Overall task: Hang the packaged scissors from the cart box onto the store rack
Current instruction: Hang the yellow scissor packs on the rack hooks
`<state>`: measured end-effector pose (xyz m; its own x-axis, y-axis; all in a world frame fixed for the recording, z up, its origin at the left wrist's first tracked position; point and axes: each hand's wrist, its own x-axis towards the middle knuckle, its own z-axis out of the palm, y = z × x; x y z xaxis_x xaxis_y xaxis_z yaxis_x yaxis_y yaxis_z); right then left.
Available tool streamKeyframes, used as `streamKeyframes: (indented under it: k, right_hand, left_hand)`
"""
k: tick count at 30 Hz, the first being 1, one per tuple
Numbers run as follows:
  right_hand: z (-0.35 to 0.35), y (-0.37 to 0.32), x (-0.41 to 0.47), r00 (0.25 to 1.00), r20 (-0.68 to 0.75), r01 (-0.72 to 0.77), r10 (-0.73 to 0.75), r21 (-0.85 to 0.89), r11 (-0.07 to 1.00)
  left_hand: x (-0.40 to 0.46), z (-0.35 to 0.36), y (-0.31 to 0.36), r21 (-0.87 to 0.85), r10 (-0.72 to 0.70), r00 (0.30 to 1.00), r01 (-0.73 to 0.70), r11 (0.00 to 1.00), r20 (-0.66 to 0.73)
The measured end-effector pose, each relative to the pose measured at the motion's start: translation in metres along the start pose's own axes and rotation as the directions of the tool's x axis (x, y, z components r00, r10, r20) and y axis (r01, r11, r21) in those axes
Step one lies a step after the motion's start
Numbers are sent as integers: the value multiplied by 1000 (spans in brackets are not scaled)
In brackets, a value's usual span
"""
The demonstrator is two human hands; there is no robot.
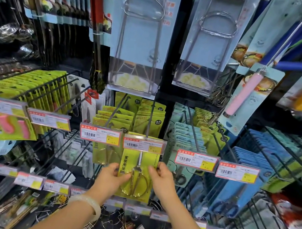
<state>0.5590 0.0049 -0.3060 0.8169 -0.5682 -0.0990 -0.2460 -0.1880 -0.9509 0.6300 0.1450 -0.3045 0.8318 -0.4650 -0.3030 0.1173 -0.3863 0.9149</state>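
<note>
The pack (137, 173) of scissors hung at the front of a rack peg (149, 120), just under that peg's price tag (142, 145). It was a yellow-green card with a clear blister, and the scissors (135, 180) inside showed gold loop handles low down and a thin blade pointing up. The card hung nearly upright, its lower edge near the row of tags on the shelf below.

Both hands were on the pack. The left hand (112, 177) held its left edge: the thumb (124, 177) lay across the front of the card beside the scissor handles, and the fingers curled round behind, out of sight. A pale bangle (86, 203) sat on that wrist. The right hand (162, 178) took the right edge, with the thumb (152, 171) pressed on the front near the blister and the fingers bent round the card's side; their tips were hidden behind it. So each hand pinched the pack between thumb and fingers, neither one spread wide.

Just left of the pack, touching or overlapping it, hung a second like pack (104, 153) under its own tag (100, 135). More yellow-green cards stood in rows on the pegs behind. Wire-framed goods (141, 34) on pale blue cards hung above, and tongs (97, 18) with red handles hung to their left.
</note>
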Motion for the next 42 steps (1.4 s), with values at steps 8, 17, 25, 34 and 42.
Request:
streamKeyframes:
  k: [8, 17, 25, 34, 42]
  right_hand:
    - [-18, 24, -4, 985, 45, -139, 167, -373, 918]
    - [-120, 59, -65, 983, 12, -102, 184, -796, 597]
    - [-282, 106, -154, 943, -239, -320, 231, -840, 438]
    - [-440, 171, -303, 762, -542, -647, 354, -635, 422]
    - [-545, 213, -406, 534, -702, -841, 472, -380, 386]
  left_hand:
    - [17, 27, -16, 288, -148, 989, 143, 947, -4]
    - [-31, 148, 19, 861, 49, 925, -369, 351, 377]
    - [-101, 306, 67, 738, 131, 753, -658, 152, 645]
    - [-208, 498, 83, 481, 63, 481, -877, 17, 875]
    - [-299, 636, 94, 226, 20, 225, -971, -79, 974]
